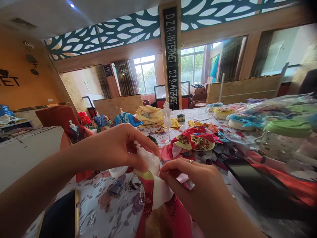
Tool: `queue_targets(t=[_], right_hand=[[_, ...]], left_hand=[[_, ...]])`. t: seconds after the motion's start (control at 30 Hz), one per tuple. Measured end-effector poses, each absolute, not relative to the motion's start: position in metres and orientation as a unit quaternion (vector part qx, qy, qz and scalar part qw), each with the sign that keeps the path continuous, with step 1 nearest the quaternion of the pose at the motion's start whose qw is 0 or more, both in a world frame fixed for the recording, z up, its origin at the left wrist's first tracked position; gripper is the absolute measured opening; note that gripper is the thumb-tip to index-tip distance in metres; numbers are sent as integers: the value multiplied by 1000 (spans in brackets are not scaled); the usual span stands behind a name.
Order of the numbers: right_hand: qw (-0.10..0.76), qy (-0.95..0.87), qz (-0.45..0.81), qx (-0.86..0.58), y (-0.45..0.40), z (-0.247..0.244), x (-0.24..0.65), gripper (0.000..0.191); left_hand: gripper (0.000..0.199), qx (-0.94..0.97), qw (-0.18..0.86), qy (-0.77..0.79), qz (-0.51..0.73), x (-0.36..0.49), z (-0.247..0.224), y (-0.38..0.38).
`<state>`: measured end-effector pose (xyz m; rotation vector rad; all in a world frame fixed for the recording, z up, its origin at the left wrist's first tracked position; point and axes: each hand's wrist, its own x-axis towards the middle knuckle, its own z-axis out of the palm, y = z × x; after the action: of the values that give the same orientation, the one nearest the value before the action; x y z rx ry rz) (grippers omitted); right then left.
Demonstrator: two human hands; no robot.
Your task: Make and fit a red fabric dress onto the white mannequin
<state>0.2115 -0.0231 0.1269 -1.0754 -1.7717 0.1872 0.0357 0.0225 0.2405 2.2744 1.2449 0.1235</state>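
My left hand (126, 148) is closed around a small white doll torso (148, 158), a mannequin with a thin knobbed neck that tilts to the left. White cloth and red-and-pink fabric with a pale green edge hang from the torso, forming a doll dress (148, 191). My right hand (188, 185) pinches at the dress's edge beside the torso, thumb and forefinger together. Just what lies between those fingertips is partly hidden. Beyond my hands a bare white mannequin torso (167, 119) stands upright on a thin stem.
Dressed doll forms (121, 117) stand at the back left. Red and dark fabric pieces (195, 138) are heaped behind my right hand. A black phone (247, 178) and a lidded jar (284, 138) lie to the right. Another phone (59, 215) rests at the front left.
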Motion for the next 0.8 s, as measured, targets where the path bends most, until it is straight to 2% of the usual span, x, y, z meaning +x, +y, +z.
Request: queue_targets(t=[0.2,0.43,0.5,0.67,0.8], right_hand=[[489,-742,85,-451,-34,127,209,18],[447,-736,162,-482,-33,141,229,13],[443,-755,116,-469,-34,142,230,11],[414,-818,-86,-390,-35,128,212,31],[414,-814,-148,-379,-32,121,200,27]], left_hand=[[26,839,286,459,56,35,241,22],[29,841,293,451,62,31,240,23],[29,841,288,454,59,31,240,23],[27,843,274,461,53,33,242,23],[27,841,271,466,41,33,244,22]])
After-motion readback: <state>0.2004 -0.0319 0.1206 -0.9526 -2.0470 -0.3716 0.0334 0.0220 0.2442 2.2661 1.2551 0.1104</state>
